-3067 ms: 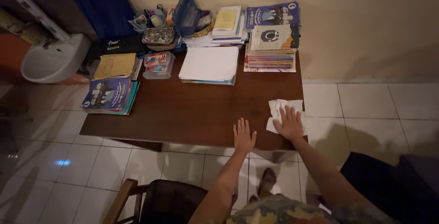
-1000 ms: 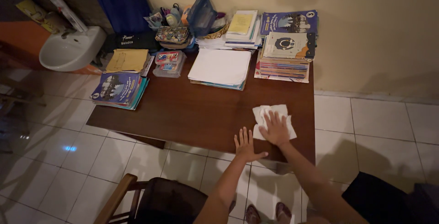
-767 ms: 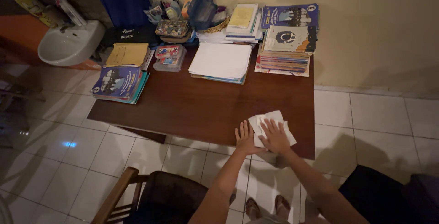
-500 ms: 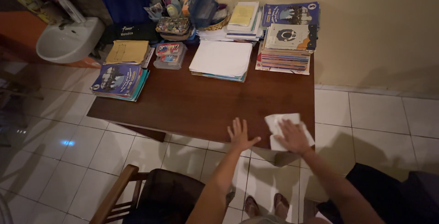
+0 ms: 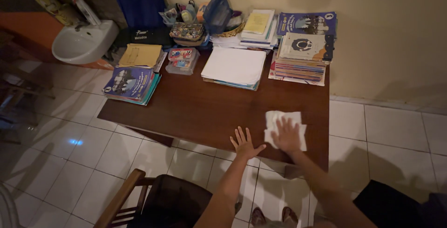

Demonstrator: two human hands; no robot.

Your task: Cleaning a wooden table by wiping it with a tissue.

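Right hand (image 5: 287,135) flat, fingers spread, palm pressing a white cloth (image 5: 285,128) onto the brown worktop (image 5: 205,111), lower right of frame, near the front edge and close to the right edge; it grasps nothing, just pins the cloth down. Left hand (image 5: 244,144) open and flat at the front edge, just left of the cloth, fingers splayed, holding nothing, looks like bracing. To wipe well: keep the palm flat over the cloth's middle so it doesn't bunch, even pressure, overlapping strokes, and stop short of the right and front edges so the cloth doesn't slide off. Open room is the bare centre band of the worktop, from the cloth toward frame left and up. The far side is crowded: white paper stack (image 5: 234,66) top centre, striped book pile (image 5: 301,60) top right, blue books (image 5: 132,83) at left, plastic box (image 5: 182,60) beside them, so long strokes upward would hit those. Chair (image 5: 153,202) bottom left, white basin (image 5: 84,44) upper left, tiled floor (image 5: 396,130) right
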